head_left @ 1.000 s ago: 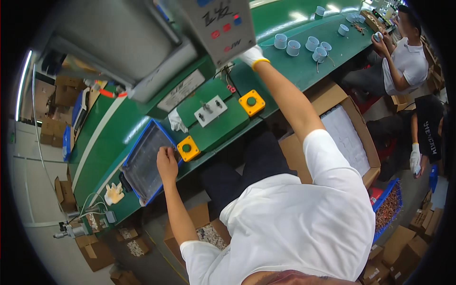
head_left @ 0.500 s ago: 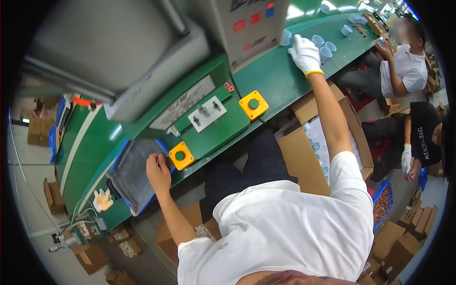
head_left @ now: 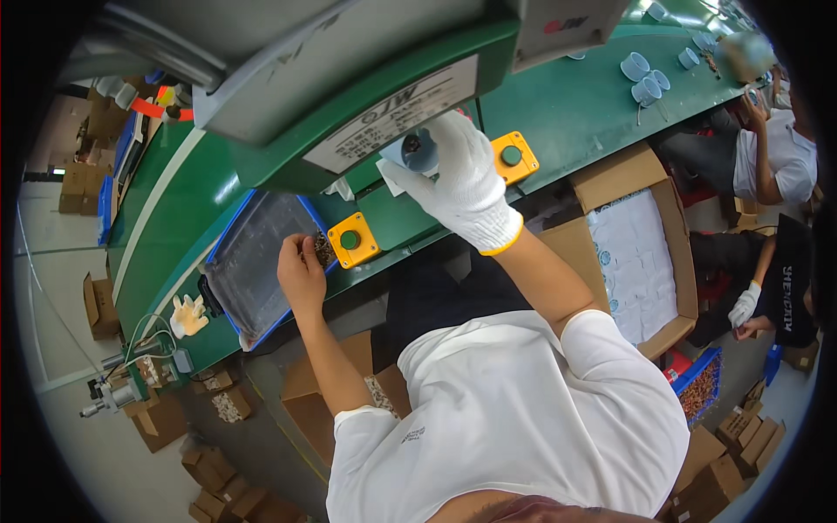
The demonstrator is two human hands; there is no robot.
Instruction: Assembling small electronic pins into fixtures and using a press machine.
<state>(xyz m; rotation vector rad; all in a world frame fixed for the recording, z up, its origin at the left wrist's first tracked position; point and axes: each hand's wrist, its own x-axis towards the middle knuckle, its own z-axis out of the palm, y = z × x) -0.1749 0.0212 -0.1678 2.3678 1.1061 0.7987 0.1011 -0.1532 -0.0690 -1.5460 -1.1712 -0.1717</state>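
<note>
My right hand (head_left: 462,183), in a white knitted glove with a yellow cuff, grips a pale blue cup-shaped plastic part (head_left: 422,157) under the front of the green machine (head_left: 288,161). Something dark shows inside the cup. The metal fixture there is mostly hidden by the hand. My bare left hand (head_left: 302,266) is at the right edge of a blue-rimmed tray (head_left: 261,261), beside a heap of small brownish parts (head_left: 325,251). Its fingers are curled together, and whatever they hold is too small to make out.
Yellow boxes with green buttons, one on the left (head_left: 352,241) and one on the right (head_left: 513,157), flank the fixture. More blue cups (head_left: 645,90) stand on the green bench. An open carton (head_left: 595,253) is at my right. Two people sit beyond it. A loose glove (head_left: 188,316) lies left.
My right hand has come from the cups on the bench, leftward and nearer, to the machine front with a cup. The left hand stays by the small parts. The view has shifted slightly.
</note>
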